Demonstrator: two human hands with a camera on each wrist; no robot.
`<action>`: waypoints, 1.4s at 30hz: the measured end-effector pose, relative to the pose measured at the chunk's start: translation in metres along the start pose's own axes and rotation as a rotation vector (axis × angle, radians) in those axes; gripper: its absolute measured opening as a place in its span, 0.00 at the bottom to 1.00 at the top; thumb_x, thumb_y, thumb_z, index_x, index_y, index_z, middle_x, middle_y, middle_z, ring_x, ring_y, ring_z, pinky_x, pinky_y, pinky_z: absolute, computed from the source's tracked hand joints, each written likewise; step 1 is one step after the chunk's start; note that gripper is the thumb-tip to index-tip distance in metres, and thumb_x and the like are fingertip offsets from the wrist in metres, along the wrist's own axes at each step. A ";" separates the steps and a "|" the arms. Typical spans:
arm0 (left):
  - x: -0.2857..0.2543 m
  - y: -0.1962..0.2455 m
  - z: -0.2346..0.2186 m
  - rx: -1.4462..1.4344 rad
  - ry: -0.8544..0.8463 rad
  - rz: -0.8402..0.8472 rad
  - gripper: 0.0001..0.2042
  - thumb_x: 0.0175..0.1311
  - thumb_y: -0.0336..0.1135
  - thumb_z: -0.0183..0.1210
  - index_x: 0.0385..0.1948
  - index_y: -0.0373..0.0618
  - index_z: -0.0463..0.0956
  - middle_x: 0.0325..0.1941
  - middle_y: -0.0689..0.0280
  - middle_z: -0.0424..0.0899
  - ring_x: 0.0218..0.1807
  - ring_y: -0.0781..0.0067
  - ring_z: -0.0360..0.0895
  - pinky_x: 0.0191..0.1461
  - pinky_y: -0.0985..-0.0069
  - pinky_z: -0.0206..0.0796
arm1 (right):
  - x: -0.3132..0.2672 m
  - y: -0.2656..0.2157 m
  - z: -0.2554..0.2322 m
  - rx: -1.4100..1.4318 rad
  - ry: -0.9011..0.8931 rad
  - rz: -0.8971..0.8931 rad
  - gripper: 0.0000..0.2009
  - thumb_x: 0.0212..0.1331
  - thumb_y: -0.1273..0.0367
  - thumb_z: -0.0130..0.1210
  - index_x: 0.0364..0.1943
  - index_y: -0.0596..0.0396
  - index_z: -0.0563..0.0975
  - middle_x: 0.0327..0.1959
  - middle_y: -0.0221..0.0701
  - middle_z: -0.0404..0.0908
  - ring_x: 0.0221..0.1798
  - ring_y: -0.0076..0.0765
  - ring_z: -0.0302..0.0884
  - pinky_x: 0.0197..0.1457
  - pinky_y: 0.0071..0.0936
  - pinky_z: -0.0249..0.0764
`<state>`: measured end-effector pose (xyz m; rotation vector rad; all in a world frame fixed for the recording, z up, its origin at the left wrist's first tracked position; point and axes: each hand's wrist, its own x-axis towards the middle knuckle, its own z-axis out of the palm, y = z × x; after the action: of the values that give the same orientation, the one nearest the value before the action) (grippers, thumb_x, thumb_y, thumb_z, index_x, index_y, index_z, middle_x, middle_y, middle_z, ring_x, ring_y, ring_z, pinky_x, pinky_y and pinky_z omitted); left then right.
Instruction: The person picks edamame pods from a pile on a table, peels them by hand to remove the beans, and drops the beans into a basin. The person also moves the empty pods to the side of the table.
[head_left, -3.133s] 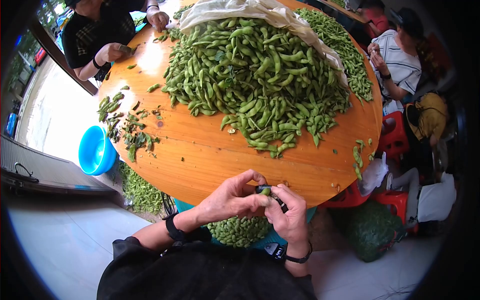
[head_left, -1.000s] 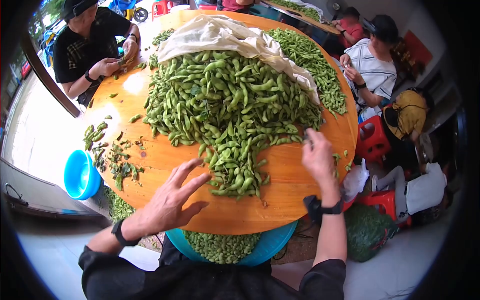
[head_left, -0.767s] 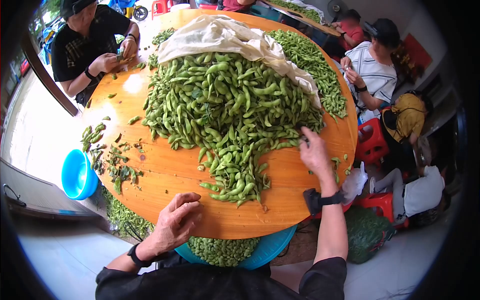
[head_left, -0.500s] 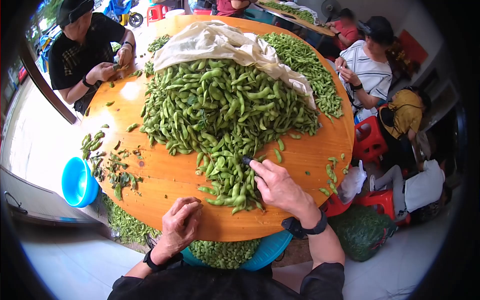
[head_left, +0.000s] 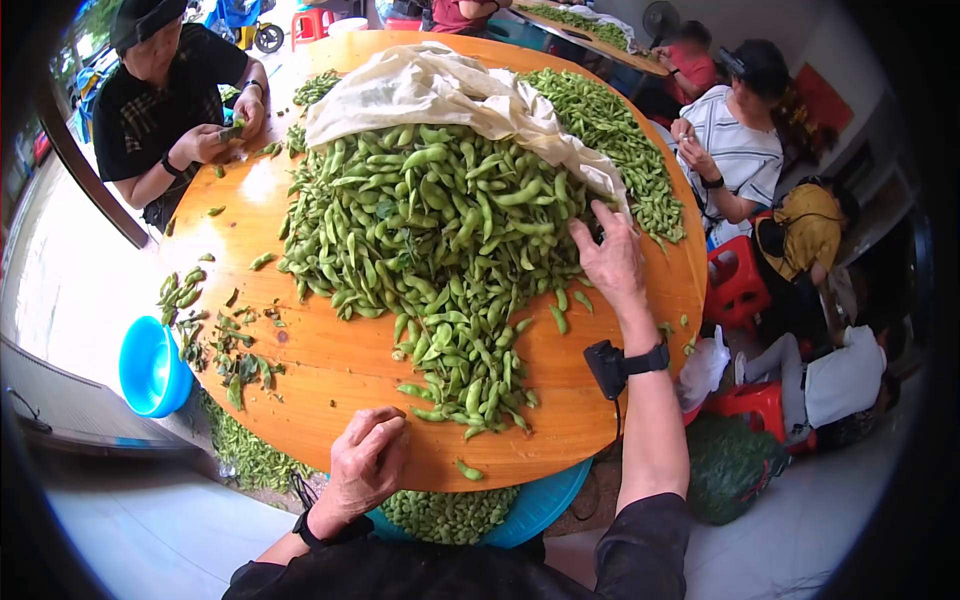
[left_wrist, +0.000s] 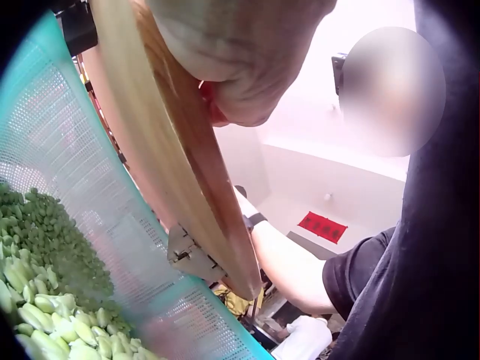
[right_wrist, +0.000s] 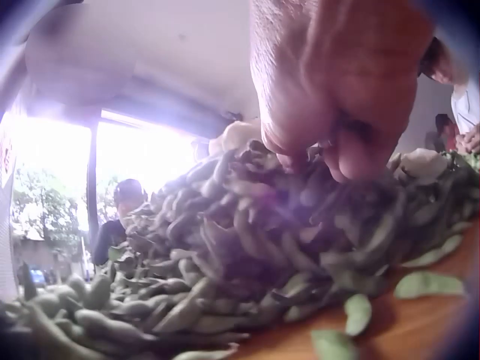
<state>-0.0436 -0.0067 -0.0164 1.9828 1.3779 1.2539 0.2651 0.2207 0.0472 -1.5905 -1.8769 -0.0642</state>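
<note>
A big heap of green soybean pods (head_left: 430, 220) covers the middle of the round wooden table (head_left: 330, 350), and a tongue of pods spills toward the near edge. On the heap's right flank, my right hand (head_left: 615, 265) reaches in with fingers spread, touching the pods. From the right wrist view, its fingertips press down among the pods (right_wrist: 247, 232). My left hand (head_left: 368, 460) rests at the table's front edge, fingers loosely curled, with no pod showing in it. Below that edge, a turquoise basket (left_wrist: 75, 112) contains shelled beans (head_left: 445, 512).
Cream cloth (head_left: 420, 90) drapes over the heap's back. Leaf scraps (head_left: 235, 360) lie at the left, near a blue basin (head_left: 155, 365). Other people sit around the table. Red stools (head_left: 735, 285) and a green mesh sack (head_left: 730, 470) stand at the right.
My hands have parted from working together at the front. My right hand swept pods forward, then moved back to the heap's right side. My left hand has settled at the table edge.
</note>
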 end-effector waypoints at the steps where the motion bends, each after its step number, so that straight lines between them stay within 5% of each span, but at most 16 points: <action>1: 0.000 -0.001 0.000 -0.003 -0.006 0.003 0.13 0.49 0.16 0.61 0.38 0.38 0.77 0.41 0.54 0.80 0.39 0.53 0.79 0.42 0.66 0.73 | -0.005 -0.009 -0.006 0.009 -0.016 -0.014 0.24 0.59 0.62 0.62 0.55 0.66 0.75 0.40 0.53 0.78 0.45 0.58 0.78 0.50 0.45 0.74; 8: 0.001 -0.002 0.003 0.017 0.000 0.055 0.13 0.49 0.16 0.61 0.38 0.38 0.77 0.40 0.55 0.80 0.38 0.54 0.78 0.41 0.66 0.71 | -0.083 -0.049 -0.012 0.222 -0.325 -0.162 0.18 0.57 0.69 0.64 0.50 0.63 0.77 0.34 0.47 0.75 0.36 0.48 0.77 0.37 0.40 0.76; 13: 0.001 -0.002 0.002 0.025 0.002 0.065 0.13 0.49 0.16 0.61 0.38 0.38 0.77 0.40 0.55 0.80 0.38 0.54 0.78 0.41 0.66 0.71 | -0.073 -0.064 -0.048 0.293 -0.269 -0.213 0.11 0.57 0.74 0.62 0.43 0.63 0.81 0.31 0.41 0.76 0.30 0.45 0.78 0.33 0.37 0.75; 15: 0.002 -0.001 0.002 0.024 -0.004 0.071 0.13 0.49 0.16 0.61 0.38 0.38 0.77 0.40 0.55 0.80 0.38 0.54 0.78 0.41 0.67 0.71 | -0.051 -0.047 -0.053 0.169 -0.130 -0.136 0.11 0.59 0.72 0.61 0.44 0.62 0.81 0.33 0.42 0.80 0.34 0.44 0.80 0.36 0.35 0.76; 17: 0.002 -0.001 0.002 0.025 -0.007 0.073 0.13 0.49 0.16 0.61 0.38 0.38 0.77 0.40 0.55 0.80 0.38 0.54 0.78 0.41 0.67 0.71 | -0.030 -0.003 -0.042 0.040 0.044 -0.110 0.13 0.59 0.71 0.58 0.47 0.64 0.79 0.41 0.50 0.81 0.42 0.55 0.81 0.45 0.42 0.76; 20: 0.003 -0.001 0.001 0.037 -0.012 0.073 0.13 0.49 0.16 0.61 0.37 0.38 0.76 0.39 0.55 0.80 0.38 0.54 0.78 0.41 0.67 0.71 | 0.000 0.039 -0.029 -0.092 0.045 -0.027 0.16 0.56 0.74 0.55 0.49 0.62 0.78 0.34 0.50 0.78 0.39 0.57 0.79 0.43 0.44 0.74; 28: 0.002 -0.003 0.002 0.039 -0.006 0.071 0.14 0.47 0.16 0.62 0.37 0.38 0.76 0.38 0.57 0.81 0.37 0.55 0.78 0.41 0.67 0.71 | 0.033 0.049 0.003 -0.444 -0.176 0.150 0.20 0.52 0.77 0.57 0.53 0.57 0.77 0.45 0.49 0.71 0.43 0.62 0.77 0.46 0.47 0.76; 30: 0.002 -0.004 0.002 0.038 -0.008 0.071 0.14 0.47 0.16 0.62 0.38 0.38 0.76 0.39 0.57 0.80 0.37 0.55 0.78 0.41 0.67 0.71 | 0.028 0.041 -0.007 -0.415 -0.160 0.119 0.19 0.51 0.75 0.59 0.51 0.57 0.79 0.44 0.52 0.77 0.44 0.60 0.80 0.46 0.44 0.77; 34: 0.001 -0.003 0.002 0.023 -0.015 0.066 0.14 0.47 0.16 0.62 0.38 0.39 0.76 0.39 0.57 0.80 0.37 0.55 0.78 0.41 0.66 0.71 | 0.002 0.023 -0.017 0.109 -0.319 0.128 0.20 0.48 0.71 0.62 0.48 0.66 0.80 0.41 0.59 0.81 0.48 0.52 0.83 0.51 0.38 0.77; 36: 0.002 -0.002 0.001 0.024 -0.019 0.073 0.14 0.48 0.16 0.62 0.38 0.38 0.76 0.40 0.57 0.80 0.38 0.55 0.78 0.41 0.66 0.71 | -0.016 0.015 -0.019 -0.060 -0.276 -0.172 0.20 0.48 0.71 0.62 0.48 0.64 0.80 0.45 0.57 0.81 0.51 0.50 0.82 0.54 0.36 0.75; 39: 0.002 -0.003 -0.001 0.030 -0.017 0.084 0.14 0.48 0.17 0.62 0.38 0.38 0.76 0.40 0.57 0.80 0.38 0.55 0.78 0.41 0.66 0.71 | -0.027 -0.019 -0.044 0.095 -0.532 0.012 0.18 0.52 0.71 0.60 0.49 0.64 0.80 0.44 0.47 0.84 0.47 0.42 0.82 0.53 0.32 0.75; 42: 0.001 -0.004 0.000 0.027 -0.012 0.093 0.14 0.48 0.17 0.62 0.39 0.38 0.76 0.40 0.57 0.80 0.38 0.55 0.78 0.40 0.66 0.71 | -0.030 0.013 -0.040 0.298 -0.311 0.125 0.15 0.54 0.72 0.59 0.46 0.64 0.80 0.40 0.47 0.84 0.41 0.35 0.83 0.44 0.31 0.75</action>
<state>-0.0455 -0.0041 -0.0191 2.0910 1.3166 1.2678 0.2956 0.1809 0.0583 -1.5694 -1.9006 0.5214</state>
